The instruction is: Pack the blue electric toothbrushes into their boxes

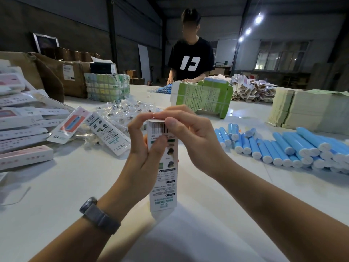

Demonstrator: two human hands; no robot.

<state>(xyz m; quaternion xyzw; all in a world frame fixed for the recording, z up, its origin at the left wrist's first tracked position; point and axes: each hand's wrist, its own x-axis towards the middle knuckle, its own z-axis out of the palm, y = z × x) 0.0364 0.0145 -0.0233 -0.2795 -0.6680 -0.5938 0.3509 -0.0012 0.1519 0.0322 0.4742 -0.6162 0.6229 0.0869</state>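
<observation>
We hold the box (164,167) upright over the worktop (56,186), left hand (143,148) and right hand (187,137) each in a pinching grip at its top flap; blue toothbrushes (283,148) lie right of the box.

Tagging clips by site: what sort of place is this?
Likely a warehouse packing floor: blue toothbrush handles piled on a long table, bundles of flat cartons, shipping boxes behind.

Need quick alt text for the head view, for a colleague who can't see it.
Both hands, left hand and right hand, hold a white toothbrush box upright over the white table, fingertips meeting at its top end. Blue toothbrush handles lie piled to the right, and another person stands across the table.
</observation>
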